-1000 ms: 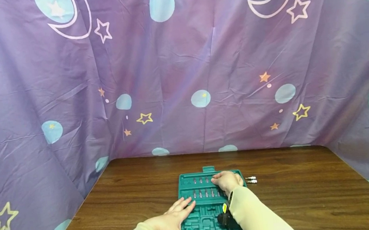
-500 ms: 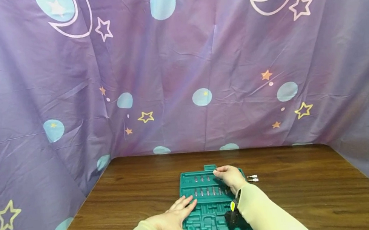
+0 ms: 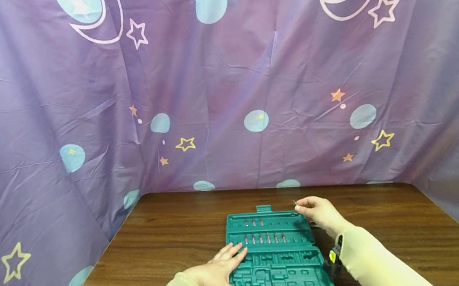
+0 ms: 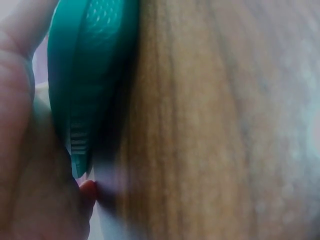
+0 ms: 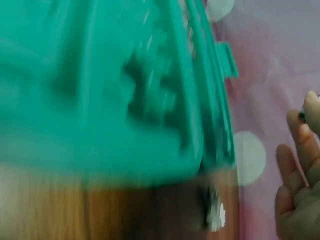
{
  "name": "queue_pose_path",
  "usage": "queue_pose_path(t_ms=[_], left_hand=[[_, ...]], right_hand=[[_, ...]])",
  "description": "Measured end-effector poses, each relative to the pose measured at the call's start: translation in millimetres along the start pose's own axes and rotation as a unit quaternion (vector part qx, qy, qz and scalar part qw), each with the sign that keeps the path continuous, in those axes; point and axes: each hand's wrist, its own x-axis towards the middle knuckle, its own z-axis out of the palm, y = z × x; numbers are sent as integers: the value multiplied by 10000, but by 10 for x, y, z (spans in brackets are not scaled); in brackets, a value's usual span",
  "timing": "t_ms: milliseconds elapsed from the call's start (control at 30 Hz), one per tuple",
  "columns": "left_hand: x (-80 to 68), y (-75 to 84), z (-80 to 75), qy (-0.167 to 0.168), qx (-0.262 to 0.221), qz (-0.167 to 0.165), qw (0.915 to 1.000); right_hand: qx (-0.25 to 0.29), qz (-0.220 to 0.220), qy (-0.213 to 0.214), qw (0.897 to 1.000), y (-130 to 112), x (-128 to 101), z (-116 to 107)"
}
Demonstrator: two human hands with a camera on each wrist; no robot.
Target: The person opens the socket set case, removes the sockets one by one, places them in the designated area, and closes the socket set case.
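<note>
A green plastic bit case [image 3: 287, 275] lies unfolded on the wooden table, with several screwdriver bits [image 3: 263, 238] upright in one row and three bits [image 3: 254, 222] in the row behind. My left hand [image 3: 217, 279] is spread over the case's left edge, fingers straight and thumb at the front corner. In the left wrist view, that hand lies along the case's side [image 4: 95, 60]. Beyond the case's back right corner, my right hand [image 3: 322, 214] pinches a small dark screwdriver bit [image 3: 295, 203] between thumb and forefinger. The right wrist view shows the bit's end [image 5: 302, 116] at the fingertips.
Beside the case's right edge lie small silvery pieces [image 5: 215, 212], mostly hidden by my right hand in the head view. The wooden table [image 3: 172, 234] extends to both sides. A purple patterned cloth [image 3: 215, 92] hangs behind it.
My right hand has lifted a screwdriver bit from the back row and carried it right, past the case's corner. The left hand keeps its place on the case.
</note>
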Motion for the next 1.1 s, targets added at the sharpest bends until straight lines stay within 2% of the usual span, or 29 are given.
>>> queue_pose_path(t_ms=[100, 300, 467, 833, 1100], left_hand=[[6, -1, 1, 2, 7, 10, 10000], [9, 8, 4, 42, 101, -14, 9999], [5, 9, 3, 67, 129, -29, 9999], [8, 9, 6, 74, 120, -2, 9999], [3, 25, -1, 75, 90, -19, 9999]], right_hand=[[-42, -143, 25, 9999, 77, -23, -115], [-805, -350, 215, 9959, 160, -92, -304], [-1142, -396, 188, 9925, 231, -165, -407], [-1689, -311, 6, 9851, 469, -270, -445], [-1942, -483, -136, 9797, 566, -264, -430]])
